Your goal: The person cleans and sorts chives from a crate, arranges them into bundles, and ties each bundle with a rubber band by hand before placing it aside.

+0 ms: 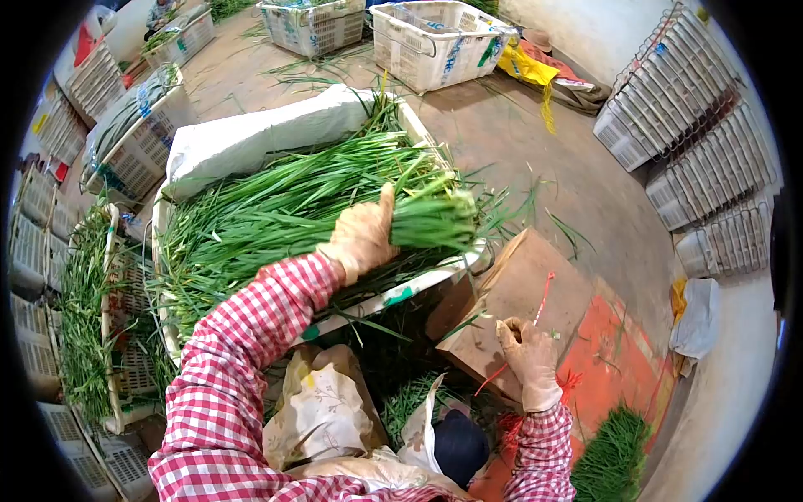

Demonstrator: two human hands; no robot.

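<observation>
left hand clutching a bunch of greens over the white crate | right hand kinda curled by red string, can't tell if gripping

pale walls enclose a dull brown concrete-like floor; slatted white crates stand stacked along the right wall and at the far left, under bright, even light.

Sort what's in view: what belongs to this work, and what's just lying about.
Likely in the work:
- green-stalk bunch in the left hand
- red string at the right hand
- crate of greens

Apparently just about:
- stacked crates
- yellow bag
- whitish bag by the wall
</observation>
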